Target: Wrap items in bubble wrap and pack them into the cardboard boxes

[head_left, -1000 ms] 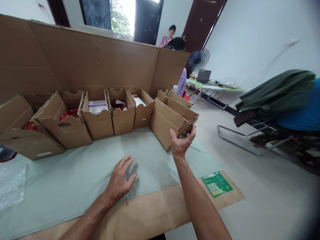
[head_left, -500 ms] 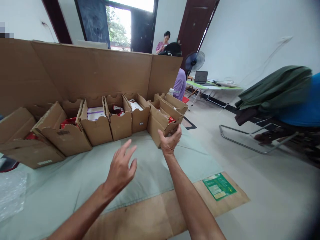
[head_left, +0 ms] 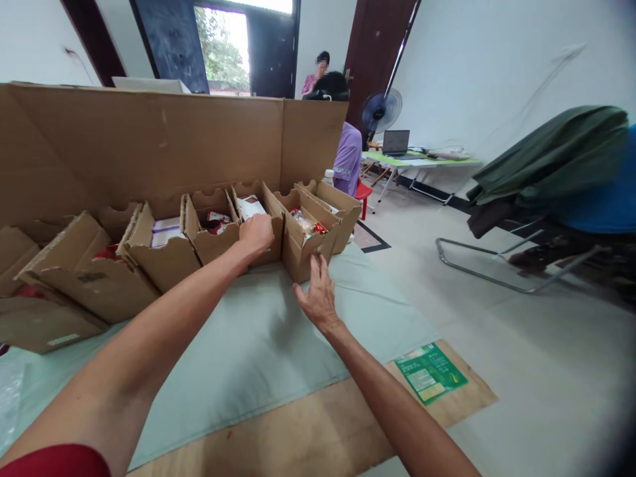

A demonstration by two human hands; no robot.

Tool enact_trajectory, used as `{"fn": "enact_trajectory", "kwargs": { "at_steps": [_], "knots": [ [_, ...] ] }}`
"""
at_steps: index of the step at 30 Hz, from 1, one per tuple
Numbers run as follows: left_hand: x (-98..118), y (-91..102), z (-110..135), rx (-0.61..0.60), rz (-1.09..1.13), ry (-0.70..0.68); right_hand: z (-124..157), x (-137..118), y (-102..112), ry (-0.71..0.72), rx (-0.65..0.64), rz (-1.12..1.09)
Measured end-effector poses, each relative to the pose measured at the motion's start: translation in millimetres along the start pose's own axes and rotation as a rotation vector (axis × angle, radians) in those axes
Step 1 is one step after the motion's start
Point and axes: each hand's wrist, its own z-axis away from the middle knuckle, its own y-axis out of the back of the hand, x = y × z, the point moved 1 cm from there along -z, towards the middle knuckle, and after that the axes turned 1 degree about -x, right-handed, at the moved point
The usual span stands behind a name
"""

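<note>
My left hand (head_left: 257, 235) is closed over the top front edge of a cardboard box (head_left: 275, 246) that holds a white packet (head_left: 250, 207); its fingertips are hidden inside. My right hand (head_left: 319, 298) has its fingers apart, with the fingertips against the front of the neighbouring cardboard bin (head_left: 298, 260). Red and clear wrapped packets (head_left: 309, 224) lie in that bin. Further left in the row, one box (head_left: 166, 262) contains white and purple packs (head_left: 167, 230), and another box (head_left: 211, 240) has red packets (head_left: 217, 222).
A tall cardboard panel (head_left: 199, 142) stands behind the row. Pale green cloth (head_left: 278, 351) covers the table, with bare board (head_left: 278, 437) along the near edge. To the right are a chair with a dark jacket (head_left: 551, 159) and a laptop table (head_left: 422, 160). People (head_left: 348, 156) sit beyond the panel.
My left hand has moved up and forward from above the cloth onto the box edge. My right hand has shifted slightly down and left, and the bin near it now sits straighter beside its neighbours.
</note>
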Motion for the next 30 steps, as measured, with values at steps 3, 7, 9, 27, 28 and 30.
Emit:
{"fn": "enact_trajectory", "kwargs": {
  "at_steps": [3, 7, 9, 27, 28, 30],
  "knots": [
    [4, -2.5, 14, -0.032, -0.057, -0.018, -20, 0, -2, -0.027, -0.065, 0.021],
    [11, -2.1, 36, -0.048, -0.097, -0.039, -35, 4, 0, -0.002, -0.155, -0.006],
    [15, 4.4, 42, -0.045, -0.105, -0.048, -39, 7, 1, 0.016, -0.177, -0.040],
    [48, 23.8, 193, -0.101, 0.084, -0.229, 53, -17, 82, 0.119, -0.284, -0.604],
    [51, 27.1, 214, -0.108, 0.206, -0.300, 59, -15, 90, 0.108, -0.285, -0.614],
    [51, 34.5, 251, -0.049, 0.519, -0.561, 67, -4, 105, 0.072, -0.264, -0.630]
  ]
}}
